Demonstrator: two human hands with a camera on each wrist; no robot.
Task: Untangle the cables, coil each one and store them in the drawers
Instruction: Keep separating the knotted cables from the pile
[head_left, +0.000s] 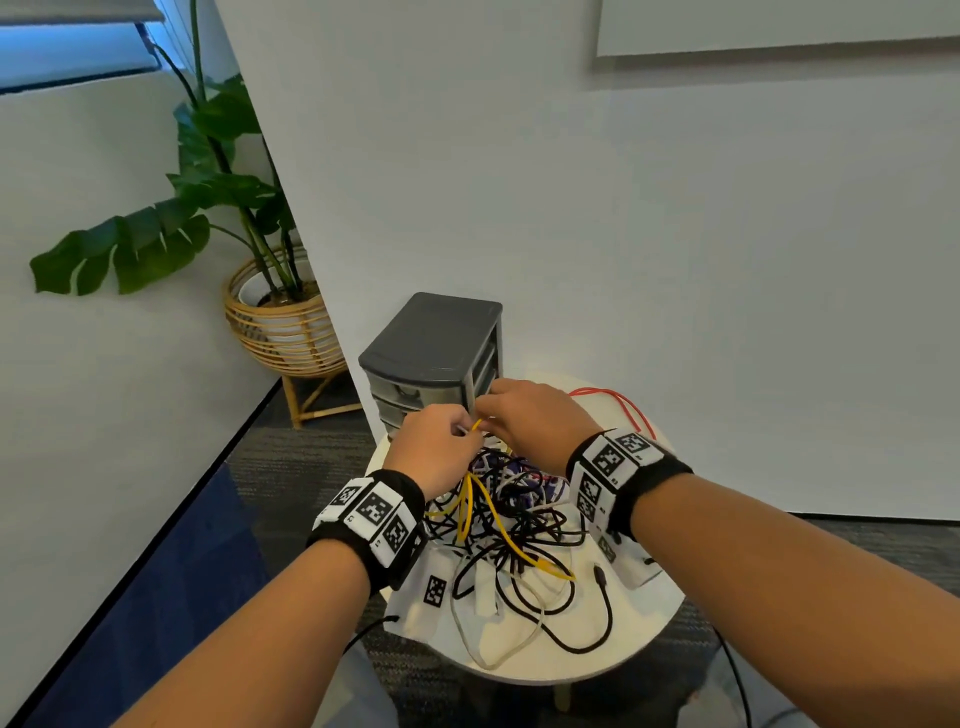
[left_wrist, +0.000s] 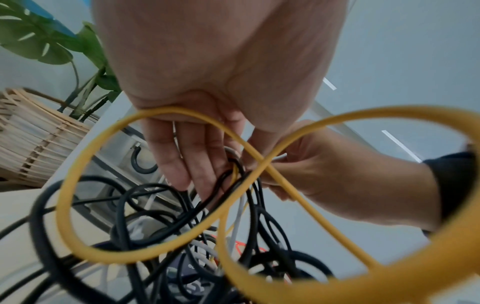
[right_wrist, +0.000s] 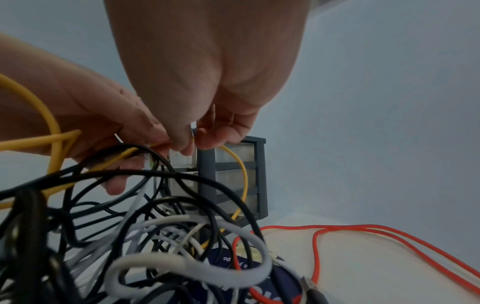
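A tangle of black, white and yellow cables (head_left: 511, 512) lies on a small round white table (head_left: 641, 642). Both hands meet above the pile, in front of the grey drawer unit (head_left: 434, 353). My left hand (head_left: 441, 447) grips a bunch of black and yellow strands at the top of the tangle. My right hand (head_left: 524, 415) pinches the yellow cable (head_left: 470, 506) between thumb and fingertips. In the left wrist view the yellow cable (left_wrist: 145, 255) forms a figure-eight loop. In the right wrist view the yellow cable (right_wrist: 244, 174) arcs in front of the drawer unit (right_wrist: 231, 176).
A red cable (head_left: 626, 408) loops on the table's far right side, seen closer as the red cable (right_wrist: 363, 228). A potted plant in a rattan stand (head_left: 283, 327) is on the floor at left. A white wall is close behind the drawers. Marker tags lie on the table.
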